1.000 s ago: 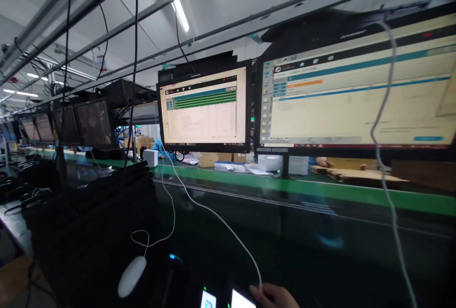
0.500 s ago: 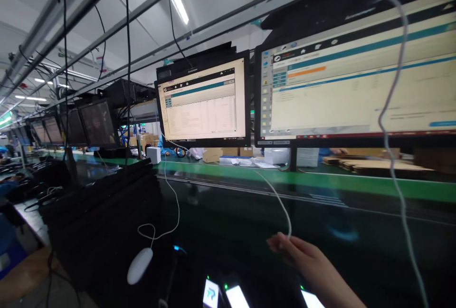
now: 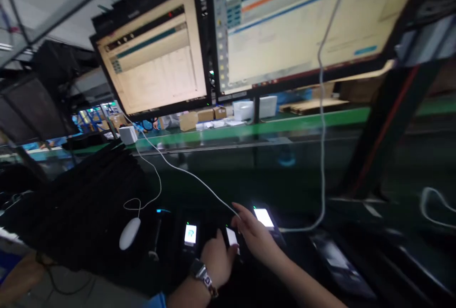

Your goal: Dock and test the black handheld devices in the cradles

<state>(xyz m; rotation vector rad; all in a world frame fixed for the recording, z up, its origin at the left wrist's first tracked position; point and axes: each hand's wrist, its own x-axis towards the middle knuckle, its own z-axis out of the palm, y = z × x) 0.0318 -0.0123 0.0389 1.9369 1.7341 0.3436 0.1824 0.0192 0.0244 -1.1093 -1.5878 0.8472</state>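
My left hand point(image 3: 218, 259), wearing a wristwatch point(image 3: 203, 275), is closed around a small dark device with a lit white screen point(image 3: 232, 235), thumb on one side and fingers on the other. Close beside it, my right hand point(image 3: 253, 234) pinches the end of a thin white cable point(image 3: 192, 175) near the top of that device. Whether the plug touches the device is hidden by my fingers. To the left lies a similar device showing a blue logo point(image 3: 190, 235). Another lit device point(image 3: 264, 217) lies beyond my right hand, with a second white cable point(image 3: 322, 156) running to it.
Two monitors point(image 3: 153, 61) point(image 3: 302, 27) hang above the bench. A white mouse point(image 3: 129, 234) lies left, beside a dark stack point(image 3: 78, 194). At right are a larger dark-screened device point(image 3: 338, 263) and a dark post point(image 3: 384, 132). Cardboard boxes point(image 3: 188, 120) stand behind the green ledge point(image 3: 235, 129).
My left hand has come into view and taken hold of a lit device. My right hand has brought the cable end down and left to it. The view has tilted downward and turned right.
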